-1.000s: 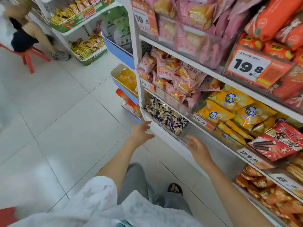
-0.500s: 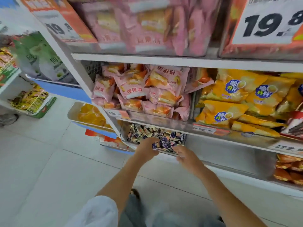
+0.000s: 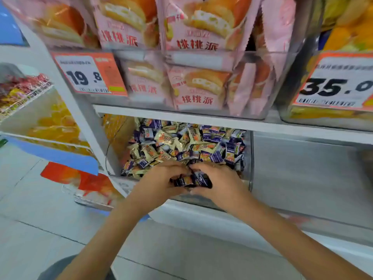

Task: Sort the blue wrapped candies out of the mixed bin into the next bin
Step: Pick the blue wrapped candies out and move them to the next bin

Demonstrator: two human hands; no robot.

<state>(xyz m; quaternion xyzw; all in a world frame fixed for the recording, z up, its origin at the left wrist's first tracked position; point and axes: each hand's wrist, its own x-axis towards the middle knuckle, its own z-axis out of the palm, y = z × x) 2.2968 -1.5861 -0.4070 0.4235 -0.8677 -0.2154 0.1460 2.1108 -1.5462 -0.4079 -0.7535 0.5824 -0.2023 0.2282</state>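
A: Where are the hands relative to the mixed bin (image 3: 250,158)?

B: Both sit at its front edge, side by side and touching. The left hand (image 3: 159,181) and the right hand (image 3: 217,182) curl toward each other, and between them they grasp a small cluster of blue wrapped candies (image 3: 191,181). The fingers of each hand are bent round that cluster.

A: And the rest of the sweets?

B: Inside the mixed bin, behind the hands, lies a heap of blue and cream wrappers mingled together. The held cluster is just above the bin's front wall.

A: What is beside it?

B: Right of the mixed bin stands the next bin (image 3: 302,178), a clear compartment; I see no candies in the part that shows. Above the mixed bin a shelf carries pink cake packs (image 3: 198,87), with a 19.8 price tag (image 3: 88,74) up and to the left.
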